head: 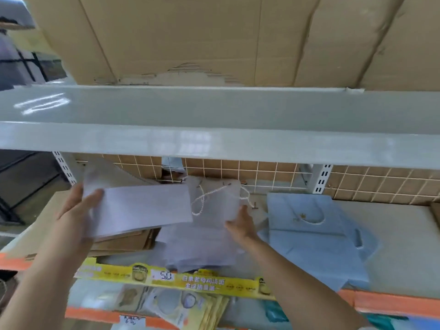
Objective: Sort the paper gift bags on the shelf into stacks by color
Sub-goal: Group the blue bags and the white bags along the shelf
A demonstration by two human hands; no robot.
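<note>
A flat white paper bag (142, 208) was tilted above the left part of the shelf (392, 225), its left end gripped by the left hand (78, 206). Beneath it a stack of brown paper bags (123, 241) lay flat near the shelf's left front edge. A second white bag (214, 198) with a twisted white cord handle stood up toward the back, pinched at its lower right corner by the right hand (240, 225). More white bags (197, 248) lay in a loose pile at the middle front edge. Light blue bags (316, 234) lay overlapped to the right, the top one with a cord handle, the lowest overhanging the front edge.
</note>
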